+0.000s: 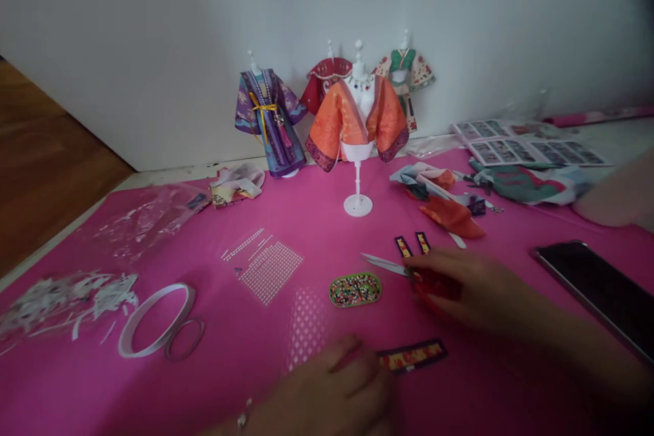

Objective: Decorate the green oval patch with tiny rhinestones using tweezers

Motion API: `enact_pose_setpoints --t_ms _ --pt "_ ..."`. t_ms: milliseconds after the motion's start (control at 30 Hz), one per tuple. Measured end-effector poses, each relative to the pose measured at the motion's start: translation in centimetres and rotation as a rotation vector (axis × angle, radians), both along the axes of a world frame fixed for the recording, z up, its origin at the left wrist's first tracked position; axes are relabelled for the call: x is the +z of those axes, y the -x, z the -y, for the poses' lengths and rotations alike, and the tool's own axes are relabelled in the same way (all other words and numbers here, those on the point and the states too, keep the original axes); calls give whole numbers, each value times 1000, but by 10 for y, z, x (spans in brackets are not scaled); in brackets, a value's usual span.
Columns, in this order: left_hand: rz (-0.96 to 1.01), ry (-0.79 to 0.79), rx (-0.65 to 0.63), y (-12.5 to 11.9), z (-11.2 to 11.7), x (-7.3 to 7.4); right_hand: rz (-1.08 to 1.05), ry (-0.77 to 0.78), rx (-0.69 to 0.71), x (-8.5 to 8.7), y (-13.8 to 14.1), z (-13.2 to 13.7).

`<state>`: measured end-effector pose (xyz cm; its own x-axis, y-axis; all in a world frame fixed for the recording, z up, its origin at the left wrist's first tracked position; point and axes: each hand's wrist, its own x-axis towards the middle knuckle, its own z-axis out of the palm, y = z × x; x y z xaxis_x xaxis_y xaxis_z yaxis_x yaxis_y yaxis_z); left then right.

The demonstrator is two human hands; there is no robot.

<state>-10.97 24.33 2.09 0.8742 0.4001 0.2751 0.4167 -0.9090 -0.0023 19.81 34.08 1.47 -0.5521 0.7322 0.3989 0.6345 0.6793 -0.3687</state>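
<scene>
My right hand is closed around the red handles of a pair of scissors, whose blades point left above the pink surface. Just beyond its fingers lie two small patterned fabric pieces. At the bottom centre, my left hand has its fingers curled, and what they may hold is hidden. A dark-edged strip with a yellow and red pattern extends right from beside those fingers. Between the hands sits a green-rimmed oval tray of coloured beads. In the middle, a small white dress form wears an orange wide-sleeved jacket.
Behind stand more dressed forms, one in a purple robe. Sticker sheets, a white tape roll and scraps lie left. To the right are fabric pieces, printed sheets and a phone.
</scene>
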Motion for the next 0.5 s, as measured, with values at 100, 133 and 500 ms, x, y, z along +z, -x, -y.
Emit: enact_pose_setpoints --t_ms 100,133,500 --pt "14 -2 -15 -5 -3 -2 -19 -20 47 -2 1 0" --pt "19 -2 -12 -6 -4 -3 -20 -22 53 -3 2 0" --pt "123 31 66 -3 -15 -6 3 -2 28 0 -1 3"
